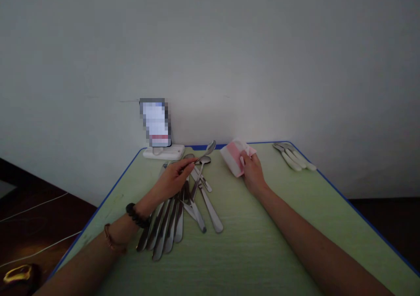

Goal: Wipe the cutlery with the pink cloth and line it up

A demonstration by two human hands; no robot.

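One spoon is pinched between the fingers of the left hand, above a pile of cutlery on the green table. The right hand's fingers are clamped on a pink-and-white cloth, near the spoon. White-handled utensils lie toward the far right corner.

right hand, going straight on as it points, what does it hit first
Probably the wall behind the table, with the cloth in the right hand leading; depth is unclear, and the spoon in the left hand seems just left of that line.
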